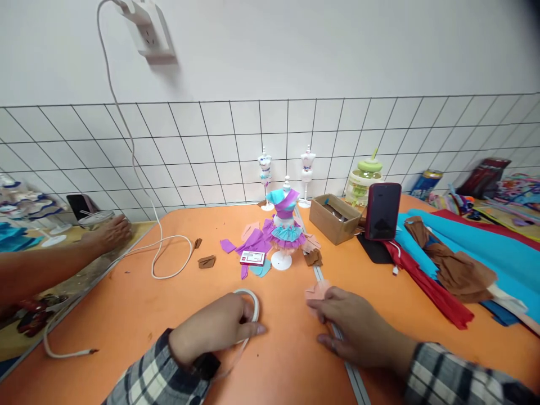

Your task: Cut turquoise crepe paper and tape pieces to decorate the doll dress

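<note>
My left hand (215,329) rests on the orange table (126,315), fingers curled round a white roll of tape (252,301). My right hand (352,326) lies on the table over a metal ruler (354,377), its fingertips pressed on a small pink piece of cloth (316,291). Beyond both hands stands a small white mannequin (284,230) dressed in purple and turquoise cloth. Purple, pink and brown scraps (253,242) lie round its base, with a small red and white card (252,258) among them.
Two more mini mannequins (307,169) stand at the wire grid wall. A cardboard box (335,218), a propped phone (382,211) and a green-lidded jar (363,180) sit behind. Blue, red and brown cloth (451,264) is heaped right. A white cable (164,259) loops left, near another person's hand (107,233).
</note>
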`<state>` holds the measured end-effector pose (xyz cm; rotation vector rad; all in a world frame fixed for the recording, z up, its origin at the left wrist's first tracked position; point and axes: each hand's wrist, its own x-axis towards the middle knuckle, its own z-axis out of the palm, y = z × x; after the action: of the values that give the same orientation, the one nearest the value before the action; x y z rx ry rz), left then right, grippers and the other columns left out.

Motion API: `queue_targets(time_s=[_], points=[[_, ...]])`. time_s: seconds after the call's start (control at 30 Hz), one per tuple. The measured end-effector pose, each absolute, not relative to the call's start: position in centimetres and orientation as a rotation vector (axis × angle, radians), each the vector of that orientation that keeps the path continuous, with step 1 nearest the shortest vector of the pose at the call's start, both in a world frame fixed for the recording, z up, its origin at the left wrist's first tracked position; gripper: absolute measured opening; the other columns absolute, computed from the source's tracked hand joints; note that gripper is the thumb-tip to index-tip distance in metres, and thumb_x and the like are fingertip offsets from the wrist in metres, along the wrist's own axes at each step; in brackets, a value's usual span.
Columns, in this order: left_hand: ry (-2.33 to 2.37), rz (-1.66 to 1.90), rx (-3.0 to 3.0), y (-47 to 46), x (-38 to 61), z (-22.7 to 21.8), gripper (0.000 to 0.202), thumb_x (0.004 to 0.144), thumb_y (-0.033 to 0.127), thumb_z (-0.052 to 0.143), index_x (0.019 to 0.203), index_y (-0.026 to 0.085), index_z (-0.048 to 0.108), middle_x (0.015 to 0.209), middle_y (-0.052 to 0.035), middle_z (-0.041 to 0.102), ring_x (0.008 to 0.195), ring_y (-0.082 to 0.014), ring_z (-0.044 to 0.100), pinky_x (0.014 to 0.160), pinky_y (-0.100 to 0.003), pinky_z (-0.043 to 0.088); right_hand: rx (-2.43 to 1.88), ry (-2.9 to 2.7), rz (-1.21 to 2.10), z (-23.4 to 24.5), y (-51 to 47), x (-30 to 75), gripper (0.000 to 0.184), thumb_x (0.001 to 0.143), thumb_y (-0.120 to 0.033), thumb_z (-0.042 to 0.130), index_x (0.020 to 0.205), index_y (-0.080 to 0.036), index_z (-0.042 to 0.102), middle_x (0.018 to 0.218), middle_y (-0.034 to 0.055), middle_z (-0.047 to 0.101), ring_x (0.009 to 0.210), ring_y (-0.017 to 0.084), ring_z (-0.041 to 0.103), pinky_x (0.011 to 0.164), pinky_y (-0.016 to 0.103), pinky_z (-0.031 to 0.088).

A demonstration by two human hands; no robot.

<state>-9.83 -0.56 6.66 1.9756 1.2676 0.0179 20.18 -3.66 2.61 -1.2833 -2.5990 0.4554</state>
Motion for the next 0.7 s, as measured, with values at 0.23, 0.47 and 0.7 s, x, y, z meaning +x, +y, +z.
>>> queue_targets(time_s=[0.23, 0.47, 0.7], points=[[1.835, 0.412, 2.062, 4.3, -17.7, 6.6, 0.041, 0.085, 0.052, 0.048, 0.084, 0.019, 0.072, 0.076, -0.0068, 0.068, 0.07, -0.0243, 0.063, 0.064, -0.031, 0.045, -0.946, -2.64, 0.498, 2.1, -0.2, 13.6, 0.041, 0.079, -0.048, 0.068, 0.108, -0.02, 0.06, 0.107, 0.0068, 0.065, 0.104, 0.025, 0.056, 0.088, 0.037, 0.038], [1.879, 0.338, 2.378, 6.9, -21.2, 2.5, 0.045, 0.089, 0.039, 0.045, 0.121, 0.017, 0.067, 0.126, -0.0157, 0.063, 0.115, -0.032, 0.057, 0.096, -0.042, 0.043, -0.891, -2.53, 0.532, 2.2, 3.7, 8.5, 0.026, 0.086, -0.041, 0.063, 0.095, -0.018, 0.054, 0.095, 0.0056, 0.065, 0.09, 0.021, 0.059, 0.079, 0.032, 0.039], [1.647, 0.392, 2.504, 5.6, -15.9, 2.4, 0.036, 0.09, 0.048, 0.051, 0.106, 0.024, 0.072, 0.115, -0.0079, 0.068, 0.103, -0.0243, 0.061, 0.09, -0.034, 0.045, -0.811, -2.494, 0.6, 1.8, 6.2, 5.4, 0.04, 0.088, -0.041, 0.06, 0.12, -0.019, 0.052, 0.117, 0.0096, 0.064, 0.104, 0.023, 0.061, 0.082, 0.031, 0.045]])
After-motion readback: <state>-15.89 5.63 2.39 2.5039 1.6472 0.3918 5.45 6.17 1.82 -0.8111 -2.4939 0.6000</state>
